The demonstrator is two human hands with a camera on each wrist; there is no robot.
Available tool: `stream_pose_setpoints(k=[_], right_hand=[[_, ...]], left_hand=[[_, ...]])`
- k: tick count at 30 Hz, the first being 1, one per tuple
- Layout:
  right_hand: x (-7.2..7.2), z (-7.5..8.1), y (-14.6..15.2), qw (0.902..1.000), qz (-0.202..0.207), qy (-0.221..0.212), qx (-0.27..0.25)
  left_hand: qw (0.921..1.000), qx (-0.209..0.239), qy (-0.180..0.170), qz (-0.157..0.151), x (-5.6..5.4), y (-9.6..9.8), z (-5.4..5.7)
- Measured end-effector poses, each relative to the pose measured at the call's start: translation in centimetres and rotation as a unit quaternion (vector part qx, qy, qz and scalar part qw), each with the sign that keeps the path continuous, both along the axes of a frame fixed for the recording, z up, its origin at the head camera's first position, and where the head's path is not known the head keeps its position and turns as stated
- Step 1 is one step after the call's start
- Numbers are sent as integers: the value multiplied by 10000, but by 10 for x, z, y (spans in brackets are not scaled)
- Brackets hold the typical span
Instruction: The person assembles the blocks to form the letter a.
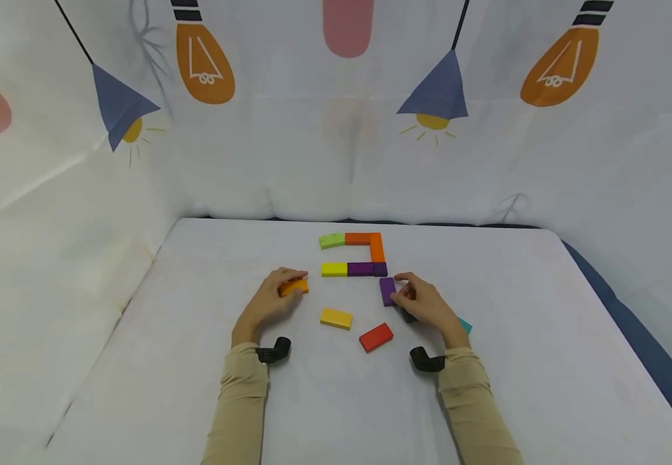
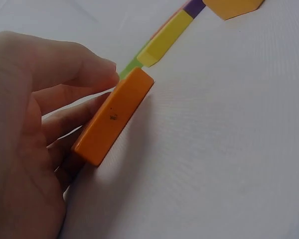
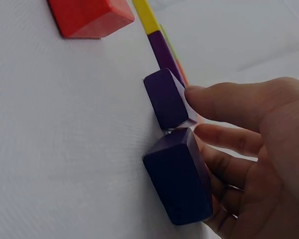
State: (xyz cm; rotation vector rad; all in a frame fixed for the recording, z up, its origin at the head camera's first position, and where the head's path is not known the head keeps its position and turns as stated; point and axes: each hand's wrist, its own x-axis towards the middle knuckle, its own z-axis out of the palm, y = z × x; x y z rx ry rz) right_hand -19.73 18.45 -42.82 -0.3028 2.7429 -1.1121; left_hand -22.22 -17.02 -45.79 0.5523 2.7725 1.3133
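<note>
My left hand [image 1: 271,298] grips an orange block [image 2: 114,117] between its thumb and fingers, left of a row of blocks. At the right, my right hand [image 1: 423,302] pinches a purple block [image 1: 388,292] with thumb and index finger, just below the row's corner. A dark blue block [image 3: 177,179] stands close behind the purple one, beside the other fingers. The row has a light green block [image 1: 332,241], an orange block [image 1: 357,239], an upright-running orange block [image 1: 377,247], purple blocks [image 1: 361,269] and a yellow block [image 1: 334,270], set end to end in a squared hook.
Between the forearms lie a yellow-orange block [image 1: 336,318] and a red block [image 1: 376,337]. A teal block [image 1: 465,325] shows partly behind the right wrist. The white table [image 1: 336,400] ends at a sheet [image 1: 313,161] printed with lamps and bulbs.
</note>
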Motion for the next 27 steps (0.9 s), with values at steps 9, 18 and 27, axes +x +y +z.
stream_pose_setpoints(k=[9,18,27], right_hand=[[-7,9,5,9986,371,-369,11],[-9,5,8,9978,497,-449,-1],[1,-1,7,9982,451,-389,-75]], left_hand=[[9998,98,47,-158,-7,-2,4],[9995,-12,-302,-128,-5,1,0],[9974,-239,-656,-158,-2,0,9]])
